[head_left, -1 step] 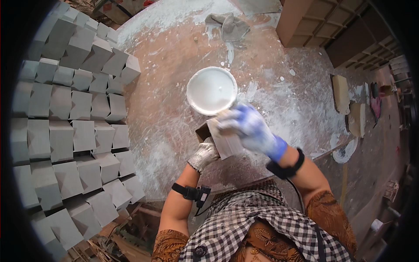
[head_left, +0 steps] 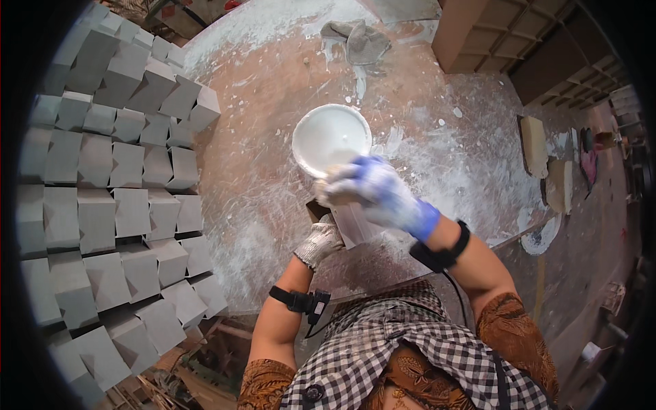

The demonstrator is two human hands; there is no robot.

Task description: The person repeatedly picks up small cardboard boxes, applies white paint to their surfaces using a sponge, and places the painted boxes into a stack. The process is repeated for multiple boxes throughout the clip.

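Note:
My left hand (head_left: pixel 319 244), in a whitish knit glove, grips a small open-ended box (head_left: pixel 352 229), its fingers at the dark opening. The box is tilted, and its upward face is coated whitish. Above it, blurred by motion, my right hand (head_left: pixel 376 191) in a blue and white glove is closed on a pale yellowish pad (head_left: pixel 326 181), perhaps a sponge, mostly hidden by the fingers. The right hand covers the upper part of the box and overlaps the near rim of a round tub (head_left: pixel 301 154) of white liquid.
Stacked rows of pale grey boxes (head_left: pixel 96 219) fill the left side. The work table (head_left: pixel 253 137) is smeared with white. A grey rag (head_left: pixel 362 44) lies at the far side. Brown compartmented trays (head_left: pixel 471 41) stand far right, with yellowish foam blocks (head_left: pixel 534 147) near the right edge.
My right hand has moved left and slightly away from me, over the top of the box to the tub's near rim. My left hand and the box stay in place.

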